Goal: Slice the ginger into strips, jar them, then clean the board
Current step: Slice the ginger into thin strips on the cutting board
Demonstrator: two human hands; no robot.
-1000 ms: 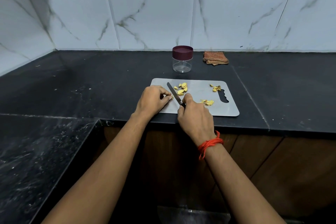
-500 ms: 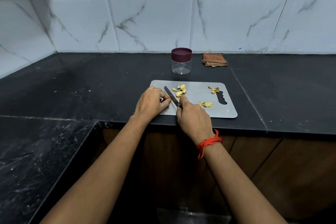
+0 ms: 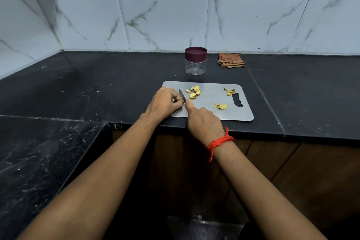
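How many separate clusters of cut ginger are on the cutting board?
3: a cluster just right of the knife, a cluster by the handle slot, a cluster nearer the front edge. Another piece may be hidden under the left hand.

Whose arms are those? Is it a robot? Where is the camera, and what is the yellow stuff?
There is no robot here: these are a person's two arms. The camera sits on the person's head and looks down, so you see what they see. The right hand, with a red thread round its wrist, holds a small knife. The left hand seems to pinch a small bit of ginger next to the blade. Both hands work on a grey cutting board that lies on a black counter. The yellow stuff is cut ginger pieces, in three little heaps. Behind the board stand a clear jar with its dark red lid on, and a folded cloth.
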